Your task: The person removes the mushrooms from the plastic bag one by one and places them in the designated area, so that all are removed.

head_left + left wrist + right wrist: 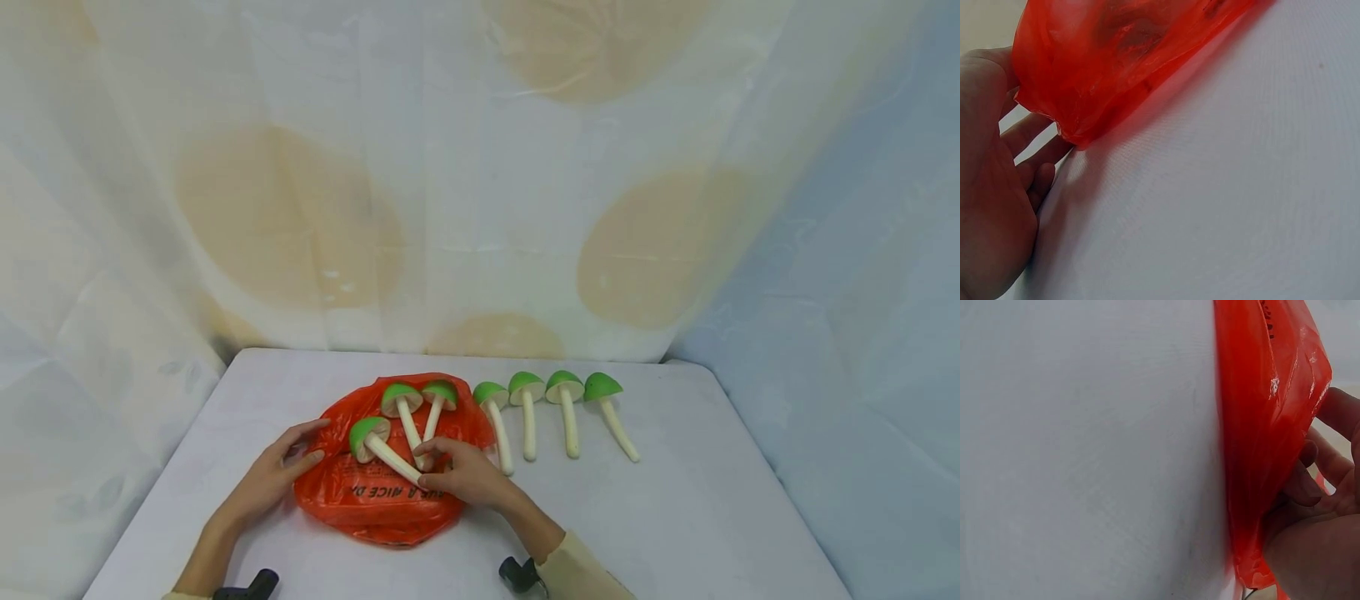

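A red plastic bag (375, 508) with dark lettering lies on the table. On its top are three green-capped mushrooms with pale stems: the front mushroom (390, 458) lies aslant, the middle mushroom (408, 425) and the rear mushroom (432, 423) behind it. My left hand (262, 475) grips the bag's left edge, thumb and fingers spread along it; the left wrist view shows its fingers partly hidden by the red plastic (1091, 69). With thumb and forefinger, my right hand (468, 475) pinches the front mushroom's stem end, over the bag's right side (1272, 425).
Right of the bag, several more green-capped mushrooms (567, 417) lie side by side, caps away from me. The nearest mushroom (498, 429) adjoins the bag's edge. A white cloth covers the table (675, 517); spotted and pale curtains (487, 208) hang around it.
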A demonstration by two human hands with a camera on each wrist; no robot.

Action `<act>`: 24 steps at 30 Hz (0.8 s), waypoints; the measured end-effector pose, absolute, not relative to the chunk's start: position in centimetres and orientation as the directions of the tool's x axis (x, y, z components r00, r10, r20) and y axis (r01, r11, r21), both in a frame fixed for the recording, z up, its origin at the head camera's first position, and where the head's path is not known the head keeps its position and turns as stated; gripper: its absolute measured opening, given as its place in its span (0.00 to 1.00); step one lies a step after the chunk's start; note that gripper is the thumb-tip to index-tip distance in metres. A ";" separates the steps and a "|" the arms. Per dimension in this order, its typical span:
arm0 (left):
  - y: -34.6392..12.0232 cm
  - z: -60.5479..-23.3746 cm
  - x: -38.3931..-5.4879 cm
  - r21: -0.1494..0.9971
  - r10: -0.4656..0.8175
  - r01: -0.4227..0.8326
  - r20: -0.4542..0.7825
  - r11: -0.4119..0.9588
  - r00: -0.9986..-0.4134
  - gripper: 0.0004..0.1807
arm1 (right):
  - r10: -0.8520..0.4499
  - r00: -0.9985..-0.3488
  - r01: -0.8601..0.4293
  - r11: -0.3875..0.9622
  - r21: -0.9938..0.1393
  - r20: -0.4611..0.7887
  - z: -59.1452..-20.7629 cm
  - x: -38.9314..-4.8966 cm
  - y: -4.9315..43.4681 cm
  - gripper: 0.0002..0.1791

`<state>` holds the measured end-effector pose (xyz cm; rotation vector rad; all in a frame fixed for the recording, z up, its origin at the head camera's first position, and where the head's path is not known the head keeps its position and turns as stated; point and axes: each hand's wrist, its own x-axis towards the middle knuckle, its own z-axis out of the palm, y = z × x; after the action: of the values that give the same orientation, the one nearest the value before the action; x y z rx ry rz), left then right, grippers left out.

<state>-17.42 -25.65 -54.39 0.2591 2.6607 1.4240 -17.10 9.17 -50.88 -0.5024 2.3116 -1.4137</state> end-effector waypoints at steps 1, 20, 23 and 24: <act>-25.6 -54.4 -17.4 0.831 0.202 0.098 -0.018 0.548 -0.979 0.31 | -0.487 -0.863 -0.106 0.435 -0.894 -0.135 -50.9 -17.1 9.2 0.19; -25.6 -54.1 -17.2 0.829 0.203 0.091 -0.028 0.552 -0.979 0.31 | -0.503 -0.852 -0.232 0.610 -0.758 -0.144 -51.2 -16.6 8.5 0.17; -25.6 -54.0 -17.2 0.831 0.205 0.092 -0.027 0.549 -0.978 0.30 | -0.521 -0.842 -0.249 0.602 -0.758 -0.137 -51.1 -16.5 8.4 0.17; -25.6 -54.0 -17.2 0.831 0.206 0.093 -0.027 0.549 -0.978 0.30 | -0.525 -0.840 -0.247 0.597 -0.763 -0.139 -51.1 -16.6 8.4 0.16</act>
<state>-17.24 -25.64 -53.98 0.2578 2.6563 1.4144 -16.60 8.40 -51.12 -0.6239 2.4783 -1.1060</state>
